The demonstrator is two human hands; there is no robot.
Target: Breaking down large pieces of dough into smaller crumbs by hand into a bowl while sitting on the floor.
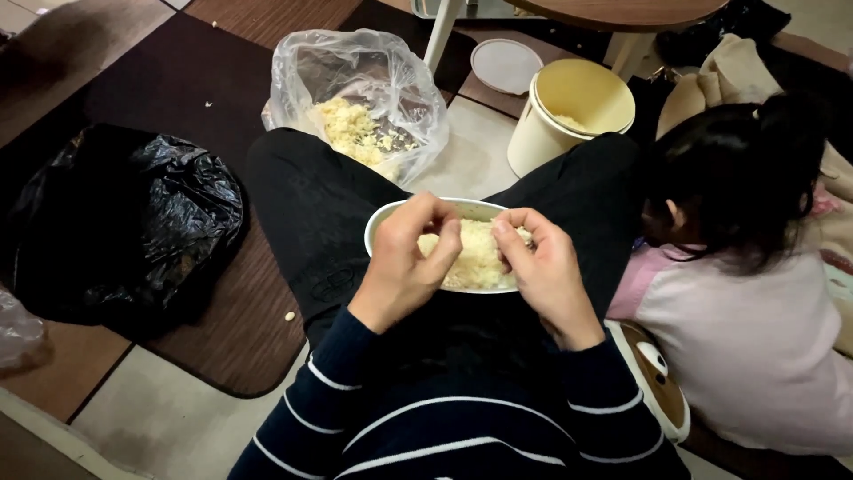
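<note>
The floor (169,418) is pale, with dark brown mats (204,347) laid over it. On the mats to the left sits a crumpled black plastic bag (124,222), and a small pale crumb (288,316) lies just beside its lower right edge. Farther up, a clear plastic bag (355,89) stands open with yellowish bits inside. To its right, on the pale floor, stands a cream bucket (555,129), its round lid (505,65) lying flat just behind it near a white table leg (442,36).
</note>
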